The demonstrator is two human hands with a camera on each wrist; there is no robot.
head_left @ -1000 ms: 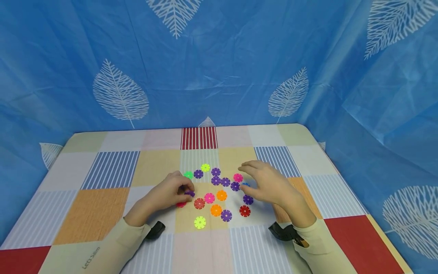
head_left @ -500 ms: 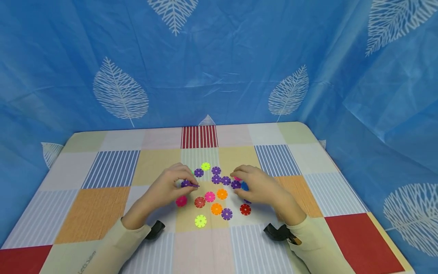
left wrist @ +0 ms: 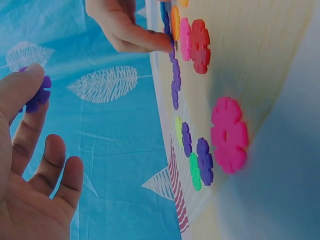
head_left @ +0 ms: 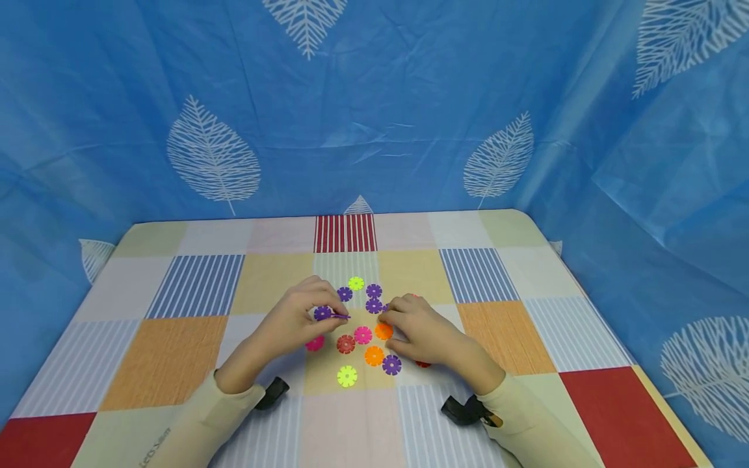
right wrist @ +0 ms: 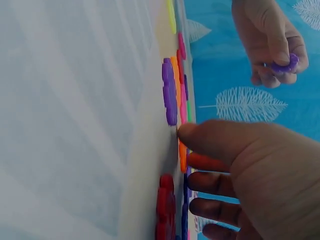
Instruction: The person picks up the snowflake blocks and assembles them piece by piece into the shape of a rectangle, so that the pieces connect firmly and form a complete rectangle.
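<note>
Firstly, one left hand (head_left: 294,318), thumb and fingers pinching a held purple disc (left wrist: 40,98); this piece, raised off the worktop (head_left: 351,422), shows nearly edge-on from the head, its notched rim jutting past the fingertips, presumably because something so thin is steadiest gripped across its faces with the slots left free. Remaining fingers of that hand: loosely bent, bearing nothing, as so light a piece would seem to need no more. Item, one right hand (head_left: 430,335), low over the opposite side of the spread, fingers parted from the thumb and nothing visible in their grasp; whether a fingertip meets a disc cannot be told. Its low pose probably suits flat pieces, which offer only a shallow edge. Item, upper purple discs (head_left: 373,305), rim to rim, partly hidden by the right hand; slotted or merely abutting, unclear. Item, loose and flat between the hands, likely for easy reach from both sides: a middle pink disc (head_left: 363,335), a red disc (head_left: 346,344), two orange discs (head_left: 374,355), a lower purple disc (head_left: 392,364) and a near yellow disc (head_left: 347,376). Item, a green disc (left wrist: 195,171), just beside a purple neighbour (left wrist: 204,161), screened from the head camera by the left hand
</note>
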